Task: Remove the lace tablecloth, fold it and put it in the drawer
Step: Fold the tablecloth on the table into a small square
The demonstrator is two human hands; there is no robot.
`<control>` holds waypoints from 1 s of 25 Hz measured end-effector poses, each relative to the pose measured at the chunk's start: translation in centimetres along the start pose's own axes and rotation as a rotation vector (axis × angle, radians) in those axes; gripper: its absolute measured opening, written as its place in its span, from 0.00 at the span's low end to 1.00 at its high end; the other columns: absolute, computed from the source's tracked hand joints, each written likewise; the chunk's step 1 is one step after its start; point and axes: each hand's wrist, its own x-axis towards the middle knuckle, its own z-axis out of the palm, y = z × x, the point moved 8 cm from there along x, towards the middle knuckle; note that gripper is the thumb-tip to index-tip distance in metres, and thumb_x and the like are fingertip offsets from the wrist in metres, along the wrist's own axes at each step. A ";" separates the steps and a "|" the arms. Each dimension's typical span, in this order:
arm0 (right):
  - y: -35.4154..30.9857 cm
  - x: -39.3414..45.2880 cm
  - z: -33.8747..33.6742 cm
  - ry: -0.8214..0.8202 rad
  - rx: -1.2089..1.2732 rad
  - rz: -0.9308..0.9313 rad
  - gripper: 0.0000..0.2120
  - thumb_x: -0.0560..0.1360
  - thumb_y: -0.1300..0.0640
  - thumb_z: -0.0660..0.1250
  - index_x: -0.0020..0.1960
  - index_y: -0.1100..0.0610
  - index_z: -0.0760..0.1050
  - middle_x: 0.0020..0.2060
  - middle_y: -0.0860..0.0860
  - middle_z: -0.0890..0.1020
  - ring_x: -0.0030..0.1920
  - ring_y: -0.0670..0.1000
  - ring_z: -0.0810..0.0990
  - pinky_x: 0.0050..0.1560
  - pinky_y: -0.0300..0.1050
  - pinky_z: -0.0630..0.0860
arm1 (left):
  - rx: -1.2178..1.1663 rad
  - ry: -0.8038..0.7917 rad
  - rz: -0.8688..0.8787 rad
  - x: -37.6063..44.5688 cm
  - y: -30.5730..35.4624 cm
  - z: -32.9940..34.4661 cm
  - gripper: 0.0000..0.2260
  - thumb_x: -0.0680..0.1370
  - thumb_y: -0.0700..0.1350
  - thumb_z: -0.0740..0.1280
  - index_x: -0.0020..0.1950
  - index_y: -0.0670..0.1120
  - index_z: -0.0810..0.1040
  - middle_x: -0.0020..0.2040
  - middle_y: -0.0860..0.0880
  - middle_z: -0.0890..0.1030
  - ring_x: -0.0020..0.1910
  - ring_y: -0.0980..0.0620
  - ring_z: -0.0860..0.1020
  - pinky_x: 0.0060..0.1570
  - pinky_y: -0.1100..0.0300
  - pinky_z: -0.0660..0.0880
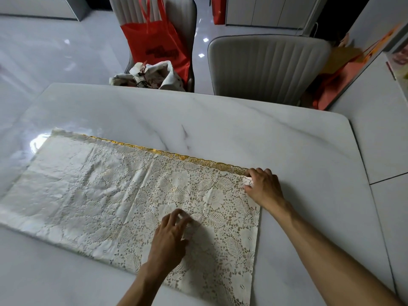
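Left hand (170,235) fingers are curling loosely and pressing down on the lace tablecloth (123,195) near its middle. Right hand (263,186) fingers are pinching the cloth's far right corner beside the gold trim (176,154). Folded into a long strip, the cloth is lying flat on the marble table (242,129).

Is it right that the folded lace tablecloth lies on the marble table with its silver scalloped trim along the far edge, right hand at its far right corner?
Not quite: in the head view the scalloped trim is gold, not silver. The lace tablecloth does lie folded on the marble table, right hand at its far right corner.
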 end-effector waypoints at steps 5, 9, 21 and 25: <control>0.0 -1.0 -1.0 0.079 0.144 -0.048 0.07 0.78 0.53 0.65 0.48 0.57 0.74 0.45 0.53 0.80 0.46 0.56 0.78 0.46 0.50 0.74 | 0.015 0.010 -0.008 -0.1 0.3 -0.2 0.26 0.76 0.47 0.69 0.74 0.54 0.66 0.78 0.49 0.59 0.76 0.48 0.58 0.73 0.52 0.63; 0.1 -0.3 -2.1 0.126 0.218 0.011 0.07 0.79 0.53 0.62 0.47 0.56 0.71 0.44 0.54 0.80 0.42 0.58 0.79 0.37 0.46 0.69 | 0.030 0.094 0.009 -0.2 0.8 -1.1 0.23 0.78 0.45 0.67 0.73 0.52 0.68 0.77 0.47 0.64 0.75 0.46 0.61 0.73 0.50 0.61; 4.3 -1.1 -0.6 0.291 0.642 0.365 0.05 0.70 0.54 0.73 0.45 0.53 0.79 0.52 0.52 0.79 0.53 0.55 0.79 0.48 0.44 0.76 | 0.062 -0.086 0.025 -2.0 0.7 2.7 0.31 0.79 0.54 0.63 0.78 0.56 0.52 0.81 0.51 0.45 0.79 0.49 0.45 0.76 0.53 0.48; 4.9 -3.0 1.1 0.261 1.148 0.450 0.16 0.68 0.58 0.76 0.53 0.52 0.75 0.45 0.48 0.83 0.49 0.52 0.83 0.45 0.41 0.76 | 0.037 -0.111 0.036 -2.2 0.9 2.6 0.30 0.79 0.54 0.62 0.78 0.55 0.52 0.81 0.51 0.45 0.79 0.49 0.44 0.77 0.51 0.51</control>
